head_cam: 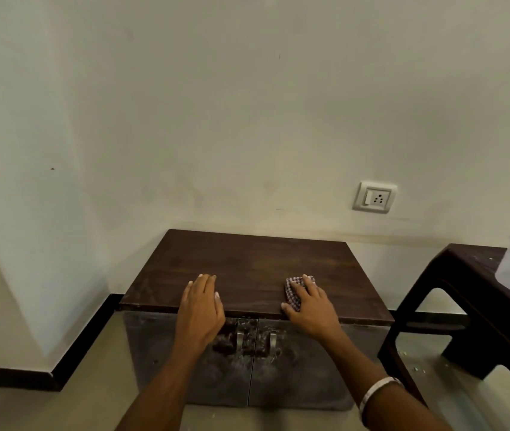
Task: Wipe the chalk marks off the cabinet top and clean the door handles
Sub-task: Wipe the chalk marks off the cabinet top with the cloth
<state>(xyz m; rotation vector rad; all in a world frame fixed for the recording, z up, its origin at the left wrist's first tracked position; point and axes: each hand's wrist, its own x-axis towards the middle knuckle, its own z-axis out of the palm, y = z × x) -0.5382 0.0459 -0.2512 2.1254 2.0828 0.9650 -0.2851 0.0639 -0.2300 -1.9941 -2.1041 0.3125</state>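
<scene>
Right hand (311, 303) lies flat on a small checked cloth (294, 292), fingers straight and pressing it onto the dark wooden cabinet top (247, 262) near the front edge, right of centre; the cloth's long axis runs from the front edge toward the wall. Left hand (200, 301) rests palm-down on the same surface, fingers extended together, holding nothing, pointing at the wall. Below, two metal door handles (256, 342) stand upright, side by side at the seam of the smeared doors.
</scene>
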